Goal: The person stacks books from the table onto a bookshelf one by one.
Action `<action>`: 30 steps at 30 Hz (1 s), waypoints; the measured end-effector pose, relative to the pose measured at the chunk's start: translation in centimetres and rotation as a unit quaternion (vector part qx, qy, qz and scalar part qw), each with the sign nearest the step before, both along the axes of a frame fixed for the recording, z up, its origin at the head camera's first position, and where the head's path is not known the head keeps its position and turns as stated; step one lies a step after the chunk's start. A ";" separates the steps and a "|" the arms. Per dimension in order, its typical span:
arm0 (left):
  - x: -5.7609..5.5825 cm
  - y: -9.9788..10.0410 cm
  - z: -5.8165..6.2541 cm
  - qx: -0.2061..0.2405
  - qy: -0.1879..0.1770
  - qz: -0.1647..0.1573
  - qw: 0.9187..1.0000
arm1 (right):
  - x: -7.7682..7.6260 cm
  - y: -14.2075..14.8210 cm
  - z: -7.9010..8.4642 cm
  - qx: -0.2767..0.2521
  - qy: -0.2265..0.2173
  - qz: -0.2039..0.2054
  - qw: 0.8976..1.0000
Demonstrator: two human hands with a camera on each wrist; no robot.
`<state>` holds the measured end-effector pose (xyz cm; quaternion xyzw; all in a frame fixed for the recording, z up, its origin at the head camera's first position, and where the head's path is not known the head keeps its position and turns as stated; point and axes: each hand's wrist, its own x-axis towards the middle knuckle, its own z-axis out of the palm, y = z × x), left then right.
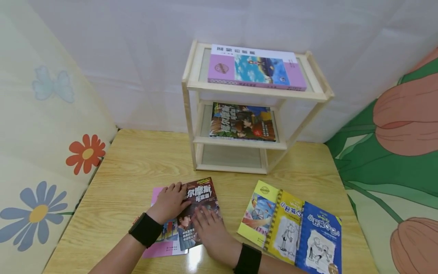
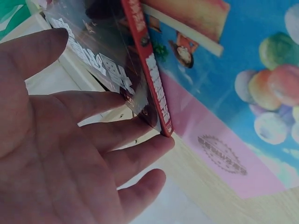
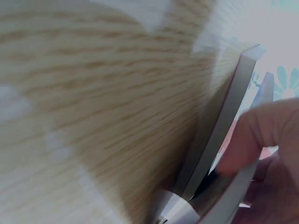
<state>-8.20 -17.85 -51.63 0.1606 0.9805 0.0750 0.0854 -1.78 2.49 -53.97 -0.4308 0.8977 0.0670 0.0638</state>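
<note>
A dark-covered book [image 1: 202,193] with white Chinese lettering and a red spine [image 2: 152,77] lies partly over a pink-bordered book [image 1: 158,249] on the table. My left hand [image 1: 170,204] touches the dark book at its left side, fingers nearly straight near the end of the spine in the left wrist view. Across the lower part of the same cover lies my right hand [image 1: 216,234]. In the right wrist view, the right thumb [image 3: 245,144] hooks under the dark book's edge [image 3: 229,200], above the pink book's page edge [image 3: 219,126]; its other fingers are on the far side.
A small wooden three-tier shelf [image 1: 191,114] stands at the back. A pink-and-white book [image 1: 256,68] lies on its top tier and a dark comic book [image 1: 241,121] on the middle one. To the right, a yellow-bordered book [image 1: 258,213], yellow book [image 1: 285,228] and blue book [image 1: 319,238] overlap.
</note>
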 end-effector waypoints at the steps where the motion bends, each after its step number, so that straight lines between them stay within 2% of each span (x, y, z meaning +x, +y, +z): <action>1: 0.0 0.0 0.0 0.001 0.007 -0.003 1.000 | 0.0 0.2 0.0 0.000 0.005 -0.005 1.000; 6: 0.0 -0.2 0.0 0.010 0.030 -0.015 0.999 | -0.6 1.5 0.6 -0.039 0.034 -0.022 0.998; 10: 0.1 -0.3 -0.1 0.029 0.031 -0.015 0.999 | -1.6 2.6 1.3 -0.123 0.065 -0.025 0.990; 13: 0.3 -0.2 -0.2 0.034 0.034 -0.016 0.999 | -2.3 3.4 1.7 -0.174 0.067 -0.021 0.982; 17: 0.4 0.0 -0.5 0.036 0.046 -0.010 0.998 | -3.0 4.2 2.3 -0.220 0.044 -0.018 0.974; 20: 0.4 0.2 -0.7 0.056 0.048 -0.022 0.997 | -3.4 4.7 2.8 -0.254 0.013 -0.022 0.967; 25: 0.3 0.4 -0.7 0.123 0.040 -0.060 0.990 | -3.7 5.2 3.7 -0.297 -0.058 -0.042 0.952; 30: -0.1 0.5 -0.6 0.166 0.065 -0.110 0.978 | -4.1 6.0 4.0 -0.330 -0.096 -0.050 0.938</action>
